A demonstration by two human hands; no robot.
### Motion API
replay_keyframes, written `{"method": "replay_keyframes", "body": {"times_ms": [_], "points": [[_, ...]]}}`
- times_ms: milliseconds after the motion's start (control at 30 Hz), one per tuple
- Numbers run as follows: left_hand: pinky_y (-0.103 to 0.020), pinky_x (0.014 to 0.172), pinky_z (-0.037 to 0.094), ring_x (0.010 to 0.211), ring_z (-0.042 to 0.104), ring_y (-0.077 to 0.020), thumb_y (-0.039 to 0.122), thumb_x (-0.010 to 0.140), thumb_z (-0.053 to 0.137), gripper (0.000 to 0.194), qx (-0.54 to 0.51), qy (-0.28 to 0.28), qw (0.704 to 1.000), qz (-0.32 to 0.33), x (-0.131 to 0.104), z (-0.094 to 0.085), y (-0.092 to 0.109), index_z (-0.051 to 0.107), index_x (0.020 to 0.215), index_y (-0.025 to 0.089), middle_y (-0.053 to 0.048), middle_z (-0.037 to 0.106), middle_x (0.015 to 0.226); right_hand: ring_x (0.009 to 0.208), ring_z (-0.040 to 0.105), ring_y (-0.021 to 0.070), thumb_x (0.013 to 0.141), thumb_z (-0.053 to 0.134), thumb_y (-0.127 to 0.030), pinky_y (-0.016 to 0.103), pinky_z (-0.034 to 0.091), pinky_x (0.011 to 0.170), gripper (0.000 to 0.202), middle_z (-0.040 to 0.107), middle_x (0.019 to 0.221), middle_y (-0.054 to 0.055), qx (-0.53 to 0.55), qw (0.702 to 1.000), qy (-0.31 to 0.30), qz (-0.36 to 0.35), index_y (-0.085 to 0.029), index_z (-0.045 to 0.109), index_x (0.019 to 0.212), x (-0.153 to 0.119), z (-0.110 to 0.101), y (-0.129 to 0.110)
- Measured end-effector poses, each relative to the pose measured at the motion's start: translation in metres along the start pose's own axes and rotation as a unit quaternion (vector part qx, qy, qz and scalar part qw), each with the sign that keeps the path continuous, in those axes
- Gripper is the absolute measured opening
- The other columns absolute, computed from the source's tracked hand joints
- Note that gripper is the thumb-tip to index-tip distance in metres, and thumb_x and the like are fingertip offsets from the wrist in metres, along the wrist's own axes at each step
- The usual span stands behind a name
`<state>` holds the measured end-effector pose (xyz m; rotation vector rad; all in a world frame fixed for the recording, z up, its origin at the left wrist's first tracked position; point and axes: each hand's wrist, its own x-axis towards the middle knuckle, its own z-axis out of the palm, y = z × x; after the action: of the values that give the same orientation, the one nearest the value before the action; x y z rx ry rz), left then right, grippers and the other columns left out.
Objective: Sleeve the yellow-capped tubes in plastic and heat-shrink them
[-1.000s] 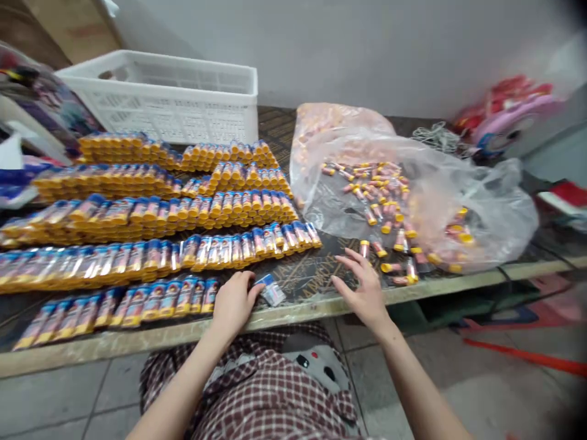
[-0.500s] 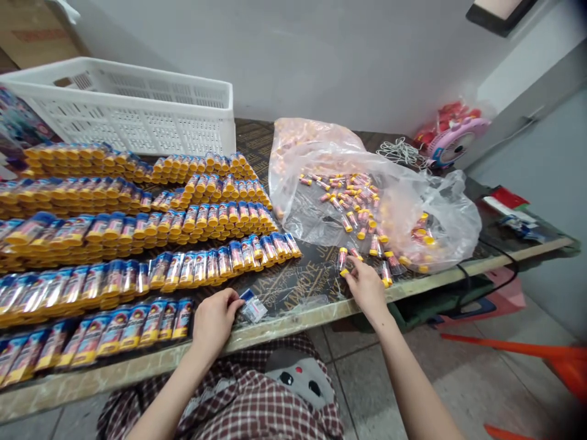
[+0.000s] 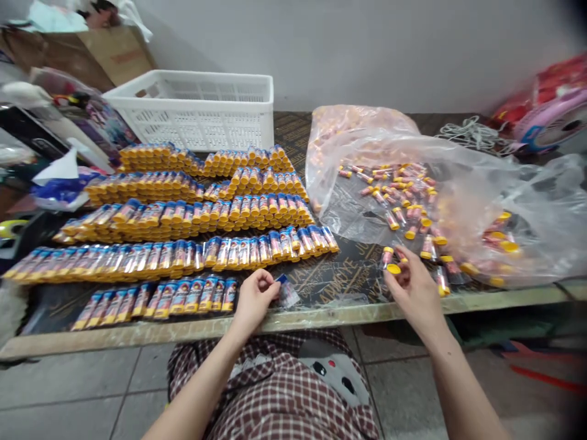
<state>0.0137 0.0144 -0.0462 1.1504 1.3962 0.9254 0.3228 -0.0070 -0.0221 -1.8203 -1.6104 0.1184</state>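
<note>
With the left hand [image 3: 251,300], pinches a sleeve [image 3: 288,293] by its blue end, thumb against forefinger, close to the near edge of the table [image 3: 339,278]. With the right hand [image 3: 419,296], well apart from the left, curls thumb and fingers about a tube [image 3: 386,260] on the table, at the near side of the loose tubes [image 3: 441,281]. Cannot tell whether gripped firmly or merely touched

Sleeve: looks thin, flat and limp, almost weightless. Likely to crease, slide or cling, being glossy. Seems best taken at a corner or along one end, with a light pinch

Tube: looks small, light and stiff, with a clear body and a yellow cap. Likely slippery when smooth, and apt to roll once on its side. Seems easiest to take around the middle of the body, thumb facing fingertips, or just below the cap for a surer hold. Calls for only a modest squeeze; might crack or lose the cap if pressed hard

To the left, runs in layered rows of wrapped tubes [image 3: 195,296], probably firm but ready to slip over one another if knocked. Beyond the loose tubes, spreads out as a soft, crinkled bag [image 3: 385,150], likely to snag or drag under a wrist
</note>
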Motion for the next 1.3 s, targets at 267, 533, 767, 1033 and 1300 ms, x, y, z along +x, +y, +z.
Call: {"method": "replay_keyframes", "body": {"times_ms": [267,533,767,1033,1300], "points": [[-0.022,0.058,0.051,0.056,0.059,-0.0082,0.023,0.047,0.082,0.039,-0.307,0.034,0.940,-0.146,-0.006,0.006,0.017,0.064,0.080,0.012,0.001,0.066,0.065,0.087,0.062,0.0198,0.081,0.062,-0.023,0.032,0.054,0.072,0.017,0.064,0.098,0.006,0.300,0.952,-0.064,-0.019,-0.023,0.066,0.097,-0.045,0.028,-0.092],[-0.023,0.057,0.052,0.052,0.058,-0.0085,0.032,0.044,0.085,0.035,-0.367,0.097,0.913,-0.151,-0.005,0.001,0.020,0.064,0.063,0.011,0.003,0.062,0.055,0.099,0.060,0.0241,0.080,0.060,-0.013,0.044,0.051,0.085,0.027,0.063,0.105,0.008,0.322,0.944,-0.020,-0.072,-0.025,0.065,0.103,-0.067,0.048,-0.100],[-0.022,0.058,0.051,0.053,0.058,-0.0085,0.035,0.047,0.083,0.034,-0.359,0.108,0.918,-0.133,-0.007,0.003,0.020,0.062,0.062,0.012,0.003,0.060,0.055,0.097,0.060,0.0230,0.078,0.060,-0.007,0.041,0.051,0.082,0.035,0.063,0.105,0.007,0.291,0.948,-0.028,-0.124,-0.027,0.063,0.106,-0.067,0.047,-0.104],[-0.023,0.060,0.052,0.061,0.061,-0.0098,0.033,0.057,0.079,0.036,-0.325,0.007,0.940,-0.105,-0.020,0.009,0.030,0.061,0.084,0.016,0.001,0.066,0.071,0.094,0.060,0.0190,0.084,0.048,-0.006,0.035,0.051,0.081,0.040,0.060,0.103,0.005,0.301,0.933,-0.123,-0.150,-0.029,0.060,0.114,-0.064,0.054,-0.103],[-0.022,0.060,0.049,0.058,0.060,-0.0099,0.032,0.058,0.079,0.029,-0.252,-0.158,0.942,-0.158,-0.034,0.014,0.033,0.067,0.073,0.010,-0.003,0.066,0.066,0.128,0.037,0.0295,0.064,0.053,-0.008,0.046,0.044,0.097,0.080,0.028,0.144,0.010,0.303,0.914,-0.192,-0.189,-0.027,0.029,0.138,-0.054,0.052,-0.103]]}}
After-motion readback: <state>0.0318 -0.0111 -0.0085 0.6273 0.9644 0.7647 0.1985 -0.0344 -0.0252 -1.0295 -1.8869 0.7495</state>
